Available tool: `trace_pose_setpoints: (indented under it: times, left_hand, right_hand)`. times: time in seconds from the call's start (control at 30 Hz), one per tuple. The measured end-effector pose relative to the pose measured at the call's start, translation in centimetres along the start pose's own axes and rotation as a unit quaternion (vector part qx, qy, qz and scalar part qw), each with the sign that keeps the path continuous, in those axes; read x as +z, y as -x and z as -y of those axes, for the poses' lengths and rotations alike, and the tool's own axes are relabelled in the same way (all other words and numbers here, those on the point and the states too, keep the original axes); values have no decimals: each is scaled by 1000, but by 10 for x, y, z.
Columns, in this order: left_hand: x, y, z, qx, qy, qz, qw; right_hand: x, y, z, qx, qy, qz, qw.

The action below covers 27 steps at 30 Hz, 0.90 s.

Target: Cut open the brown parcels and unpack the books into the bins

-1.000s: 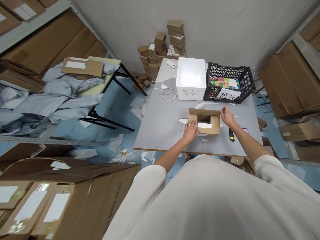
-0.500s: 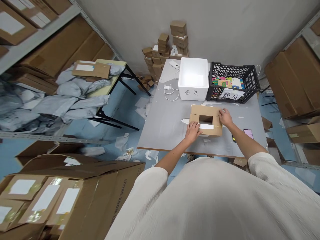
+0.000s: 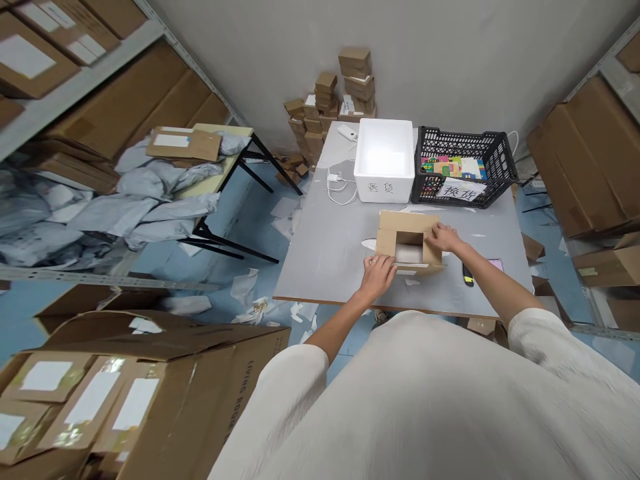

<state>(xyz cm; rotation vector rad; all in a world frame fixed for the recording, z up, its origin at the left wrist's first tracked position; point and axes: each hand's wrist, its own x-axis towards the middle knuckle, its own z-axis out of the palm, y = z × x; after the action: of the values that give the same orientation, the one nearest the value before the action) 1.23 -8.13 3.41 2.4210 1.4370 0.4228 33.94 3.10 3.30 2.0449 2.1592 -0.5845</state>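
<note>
- Brown cardboard under both hands: left hand (image 3: 379, 276) half-curled over the near left corner of the open carton (image 3: 386, 244); thumb hidden, so can't tell how firm the hold is.
- Right hand (image 3: 444, 238) part-closed, fingertips on the carton's right end; can't tell from here if they pinch a flap or just press.
- Carton sits nr the front-middle of the grey worktop (image 3: 320, 260), oblong, top open, far flap (image 3: 409, 220) folded outward. Something pale shows inside; too small to ID.
- Handling, my guess: prob. light, walls stiff, flaps springy at the creases; dry matte board, so not v. slippery. Best held by the side walls or lower corners, b/c flaps would bend.
- Just right: slim black-and-yellow tool (image 3: 467, 275), smooth, prob. plastic; glossy phone (image 3: 495, 265) beside it.
- Behind: white tub (image 3: 384, 189), smooth, thick-walled, w/ handwriting; black crate (image 3: 493, 195), rigid lattice, w/ bright printed items (image 3: 453, 168) inside.
- Further out: small cartons (image 3: 355, 63) stacked by the wall; crinkly grey mailers (image 3: 170, 208) on the left.
</note>
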Motion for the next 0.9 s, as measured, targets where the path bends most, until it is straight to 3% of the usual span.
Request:
trace_pose_setpoints:
  times: [0.13,0.27,0.4,0.57,0.73,0.9]
  left_hand:
    - [3,24,1,27,27,48,998]
    - [11,31,4,50,14,124,991]
    - [15,16,5,87,-17,135,987]
    - [12,-10,5,114,-42,190,974]
    - [0,0,8,70,-56,133,987]
    - [-12,19,20,-87,-77,59,991]
  right_hand:
    - [10,6,5,13,-2,-10,1000]
    - [22,11,10,32,-14,-20,999]
    - [35,15,15,40,-29,-41,998]
    - [41,18,21,63,-28,-41,997]
    - [43,18,17,52,-51,-59,996]
    - [40,30,8,39,-83,-65,994]
